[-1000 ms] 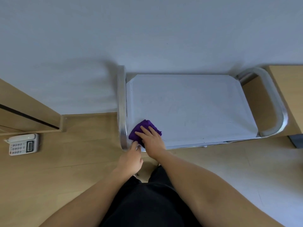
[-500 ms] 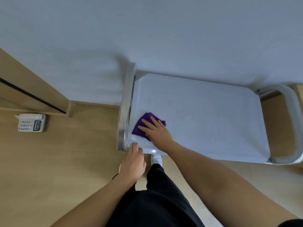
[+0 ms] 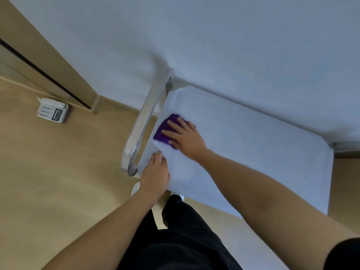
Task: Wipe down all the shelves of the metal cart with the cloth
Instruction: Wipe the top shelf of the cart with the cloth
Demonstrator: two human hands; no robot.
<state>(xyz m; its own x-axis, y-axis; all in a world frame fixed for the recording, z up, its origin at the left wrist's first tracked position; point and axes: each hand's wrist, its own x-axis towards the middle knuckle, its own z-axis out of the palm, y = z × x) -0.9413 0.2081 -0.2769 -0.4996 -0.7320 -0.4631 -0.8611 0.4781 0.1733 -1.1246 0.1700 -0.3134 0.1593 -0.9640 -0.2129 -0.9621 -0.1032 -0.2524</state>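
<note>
Cloth (image 3: 162,131) lies under the right hand (image 3: 185,137), grip released flat, on the top shelf (image 3: 253,152) — left hand (image 3: 155,170) rests unclenched nearby.

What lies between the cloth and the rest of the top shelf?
Nothing visible. The right hand presses the cloth at the shelf's left end; the left hand rests on the near corner, outside the path rightward.

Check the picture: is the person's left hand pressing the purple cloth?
No: the right hand lies flat on the cloth, while the left hand rests on the near corner of the shelf.
</note>
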